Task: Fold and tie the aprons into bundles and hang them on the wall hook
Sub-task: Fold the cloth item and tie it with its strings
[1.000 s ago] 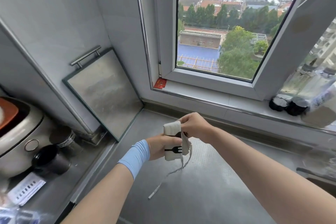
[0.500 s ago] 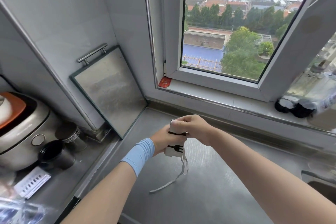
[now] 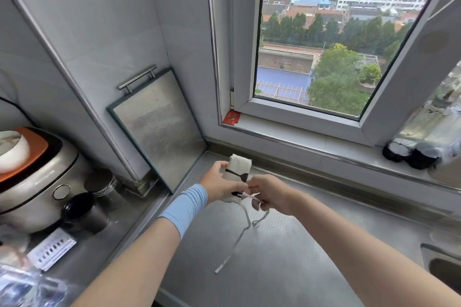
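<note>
Apron bundle [image 3: 237,177] above counter [image 3: 287,269]; rice cooker [image 3: 37,182] far left.

A steel worktop [image 3: 287,264] carries a rice cooker [image 3: 37,182] and two dark canisters [image 3: 102,188] at left. A metal board [image 3: 159,127] leans against the wall. Bottles [image 3: 411,154] stand on the windowsill.
</note>
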The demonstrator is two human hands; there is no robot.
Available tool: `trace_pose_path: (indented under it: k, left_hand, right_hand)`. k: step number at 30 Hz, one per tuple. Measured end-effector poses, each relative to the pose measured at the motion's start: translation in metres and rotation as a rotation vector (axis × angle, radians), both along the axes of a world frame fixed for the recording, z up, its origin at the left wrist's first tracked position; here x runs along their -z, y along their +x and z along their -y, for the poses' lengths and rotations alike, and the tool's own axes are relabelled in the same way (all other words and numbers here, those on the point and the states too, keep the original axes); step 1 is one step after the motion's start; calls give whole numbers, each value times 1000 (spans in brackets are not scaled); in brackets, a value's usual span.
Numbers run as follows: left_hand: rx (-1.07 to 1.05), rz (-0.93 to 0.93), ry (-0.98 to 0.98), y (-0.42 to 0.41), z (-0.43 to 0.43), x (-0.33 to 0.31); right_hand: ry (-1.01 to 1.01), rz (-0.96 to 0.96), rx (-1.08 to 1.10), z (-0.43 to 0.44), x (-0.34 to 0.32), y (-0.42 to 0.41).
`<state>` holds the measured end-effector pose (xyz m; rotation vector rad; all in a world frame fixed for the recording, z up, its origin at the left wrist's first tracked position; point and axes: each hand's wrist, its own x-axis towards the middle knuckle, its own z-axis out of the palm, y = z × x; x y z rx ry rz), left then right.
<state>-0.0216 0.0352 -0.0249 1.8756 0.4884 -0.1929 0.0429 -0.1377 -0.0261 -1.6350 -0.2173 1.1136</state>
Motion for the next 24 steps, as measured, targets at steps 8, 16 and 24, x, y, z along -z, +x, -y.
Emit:
trace_pose_path:
  k: [8, 16, 24]
  left_hand:
    - [144, 13, 592, -4, 0, -5]
    - [352, -27, 523, -16, 19, 10]
    - [417, -39, 434, -17, 30, 17]
  right_hand:
    - [-461, 1126, -427, 7, -36, 9]
    - [-589, 1385, -625, 4, -56, 15]
    - [-478, 1185, -733, -6, -56, 27]
